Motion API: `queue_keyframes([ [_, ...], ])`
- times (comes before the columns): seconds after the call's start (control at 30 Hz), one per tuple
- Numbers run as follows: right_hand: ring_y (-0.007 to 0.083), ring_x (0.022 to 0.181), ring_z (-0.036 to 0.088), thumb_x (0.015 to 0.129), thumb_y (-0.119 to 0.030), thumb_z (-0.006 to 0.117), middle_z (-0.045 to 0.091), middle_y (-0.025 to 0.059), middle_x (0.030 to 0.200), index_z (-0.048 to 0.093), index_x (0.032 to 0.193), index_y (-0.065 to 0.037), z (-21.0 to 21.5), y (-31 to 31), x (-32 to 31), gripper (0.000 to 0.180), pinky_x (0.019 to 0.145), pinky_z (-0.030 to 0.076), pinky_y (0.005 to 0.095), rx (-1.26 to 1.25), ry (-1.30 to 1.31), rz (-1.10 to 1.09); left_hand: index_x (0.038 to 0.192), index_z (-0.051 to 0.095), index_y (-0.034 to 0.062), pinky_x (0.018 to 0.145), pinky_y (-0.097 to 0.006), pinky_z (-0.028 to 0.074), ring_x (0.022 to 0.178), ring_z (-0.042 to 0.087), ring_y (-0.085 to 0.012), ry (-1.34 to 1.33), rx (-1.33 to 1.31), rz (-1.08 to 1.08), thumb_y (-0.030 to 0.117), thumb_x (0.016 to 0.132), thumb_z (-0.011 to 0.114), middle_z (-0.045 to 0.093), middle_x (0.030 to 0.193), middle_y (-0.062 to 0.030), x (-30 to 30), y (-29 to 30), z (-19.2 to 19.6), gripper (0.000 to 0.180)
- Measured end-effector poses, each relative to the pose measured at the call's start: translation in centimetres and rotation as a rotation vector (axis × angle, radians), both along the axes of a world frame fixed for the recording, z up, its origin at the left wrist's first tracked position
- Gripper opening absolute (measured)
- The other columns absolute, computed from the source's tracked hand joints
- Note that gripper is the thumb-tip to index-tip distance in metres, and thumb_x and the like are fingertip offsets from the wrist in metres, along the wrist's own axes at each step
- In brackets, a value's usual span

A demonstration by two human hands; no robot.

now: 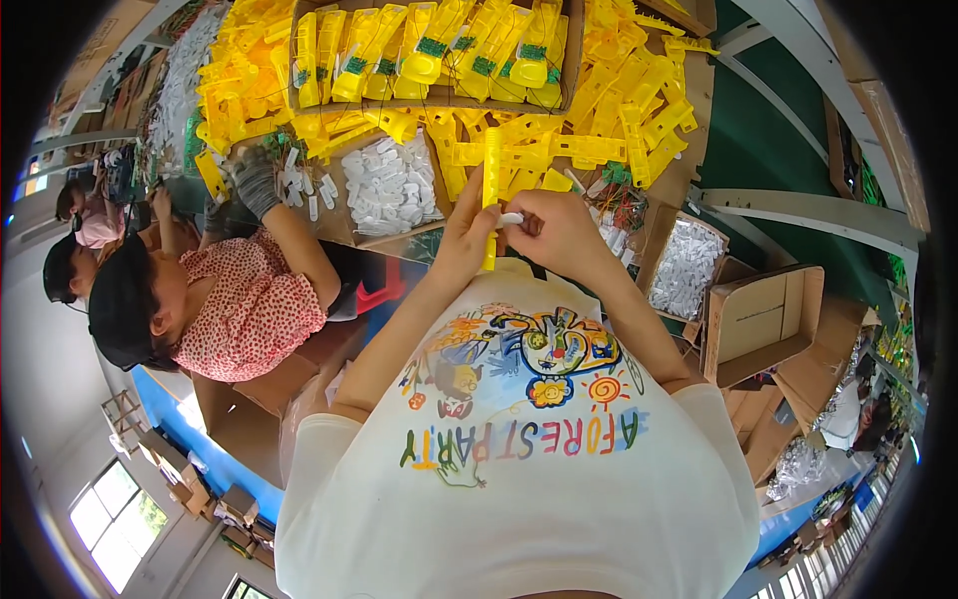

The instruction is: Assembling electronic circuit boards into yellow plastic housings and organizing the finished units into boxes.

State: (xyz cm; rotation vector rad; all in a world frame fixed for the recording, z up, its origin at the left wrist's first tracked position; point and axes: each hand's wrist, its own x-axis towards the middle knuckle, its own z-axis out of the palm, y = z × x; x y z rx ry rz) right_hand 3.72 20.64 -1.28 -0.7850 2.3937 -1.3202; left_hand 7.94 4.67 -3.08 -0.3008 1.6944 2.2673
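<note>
My left hand (461,240) grips a long yellow plastic piece (490,175) and holds it upright in front of my chest. My right hand (561,232) is beside it, pinching a small white plastic part (511,218) against the yellow piece's side. Both hands are above the near edge of the worktable, over my white printed T-shirt (519,449).
A cardboard tray (573,60) of yellow parts with green boards stands at the back. Loose yellow parts (619,110) are heaped around it. A box of small white parts (389,185) lies to the left, another (687,265) to the right beside an empty carton (763,319). A co-worker's gloved hand (254,180) reaches in at left.
</note>
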Motion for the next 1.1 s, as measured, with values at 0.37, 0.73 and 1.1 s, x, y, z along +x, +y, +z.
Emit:
queue_keyframes([
  [0.37,0.0102,0.054,0.046,0.089,-0.017,0.054,0.052,0.0066,0.061,0.056,0.081,0.001,-0.9,-0.8,0.9,0.019,0.049,0.036,0.0264,-0.273,-0.166,-0.132,0.140,0.025,0.0145,0.050,-0.022,0.037,0.058,0.043,-0.0100,-0.122,0.148,-0.051,0.028,0.094,0.029,0.047,0.082,-0.0022,0.8,0.3,-1.3,0.048],
  [0.73,0.0115,0.054,0.054,0.087,-0.013,0.057,0.057,0.0065,0.062,0.057,0.078,0.002,-3.5,-1.8,2.3,0.017,0.052,0.043,0.0251,-0.230,-0.266,-0.388,0.136,0.025,0.0167,0.048,-0.020,0.035,0.056,0.042,-0.0086,0.145,-0.236,0.005,0.050,0.096,0.026,0.049,0.083,-0.0028,1.3,1.5,-3.6,0.052],
  [1.1,0.0302,0.089,0.052,0.067,-0.016,0.072,0.054,0.0100,0.090,0.063,0.092,-0.010,-15.7,13.4,-3.8,0.026,0.069,0.048,0.0395,0.669,0.496,-0.692,0.110,0.050,0.0080,0.067,-0.033,0.046,0.073,0.052,-0.0148,-0.296,0.512,0.135,0.037,0.096,0.034,0.054,0.093,-0.0038,0.0,0.3,-1.6,0.036],
])
